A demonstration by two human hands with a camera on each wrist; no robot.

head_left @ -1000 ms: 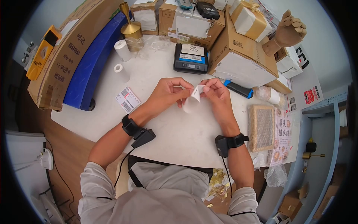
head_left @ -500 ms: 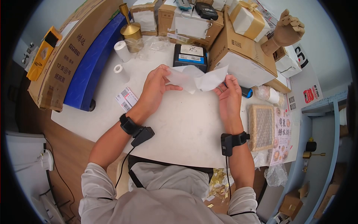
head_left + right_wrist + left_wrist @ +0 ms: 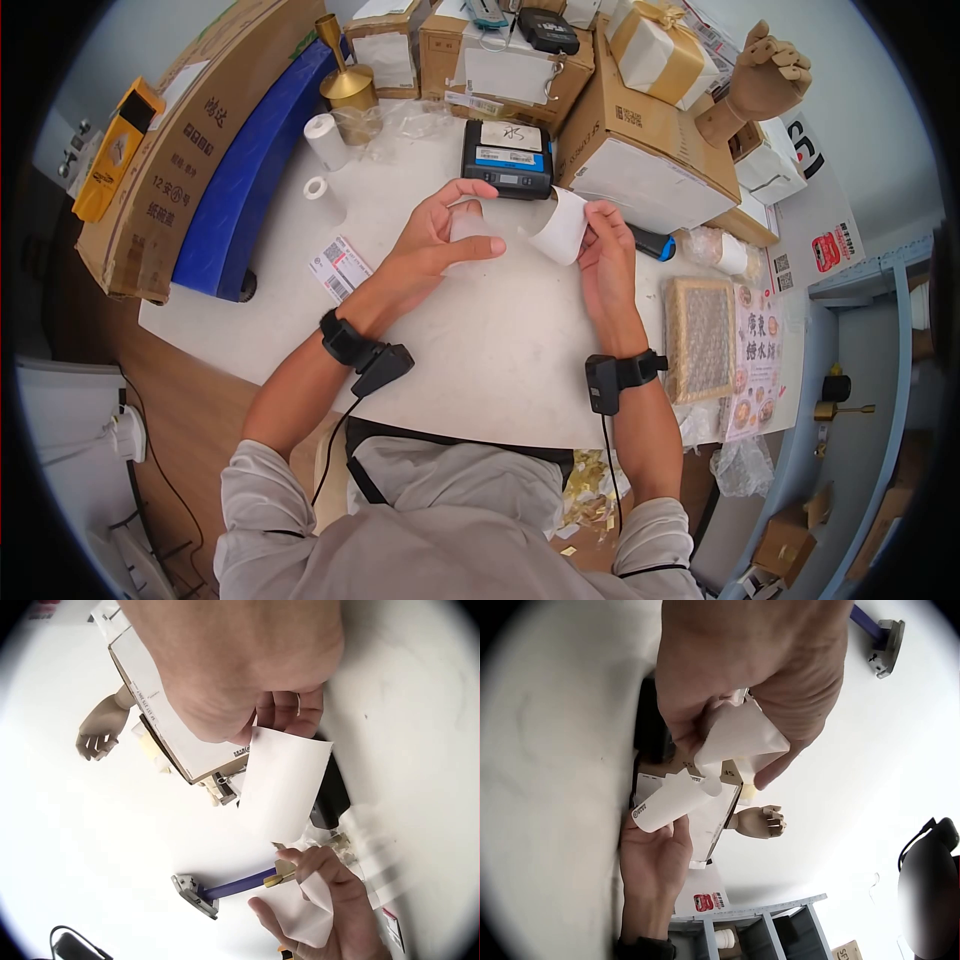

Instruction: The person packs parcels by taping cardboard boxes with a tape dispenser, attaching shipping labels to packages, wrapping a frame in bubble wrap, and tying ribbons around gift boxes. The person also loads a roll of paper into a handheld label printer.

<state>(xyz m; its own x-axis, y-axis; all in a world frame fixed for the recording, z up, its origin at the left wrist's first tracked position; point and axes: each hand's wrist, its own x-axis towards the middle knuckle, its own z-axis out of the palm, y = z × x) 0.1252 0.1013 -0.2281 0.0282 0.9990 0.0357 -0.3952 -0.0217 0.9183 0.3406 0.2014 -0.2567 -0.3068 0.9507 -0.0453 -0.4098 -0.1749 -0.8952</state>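
While the head view mostly tucks the folded paper (image 3: 744, 741) behind fingers, the left wrist view gets its creased faces and pointed corner up close. Left hand (image 3: 425, 240), between 10 and 11 o'clock from the head view's middle: grasping that paper, thumb and index finger stretched out. Right wrist view confirms it, paper bent between this hand's thumb and fingers.

Right hand (image 3: 608, 260), between 2 and 3 o'clock: pinching the curled sheet (image 3: 563, 228) by one end, sheet between 1 and 2 o'clock. Small dark print near the gripped end reads in the left wrist view; the right wrist view gives a broad plain white face instead. Head view alone gives the full table (image 3: 480, 370) layout: printer (image 3: 507, 160) at 12, upper roll (image 3: 325, 142) and lower roll (image 3: 322, 200) between 10 and 11 and at 10, printed label (image 3: 341, 268) between 9 and 10.

Versus half a second back: paper then spread wide across both hands, the white pieces meeting or overlapping at mid-span; now a gap sits between them. Left-hand piece is drawn in against the fingers, right-hand piece hangs in a curve toward 12. Printer front, partly covered then, now shows. Label and both rolls: same spots on the table.
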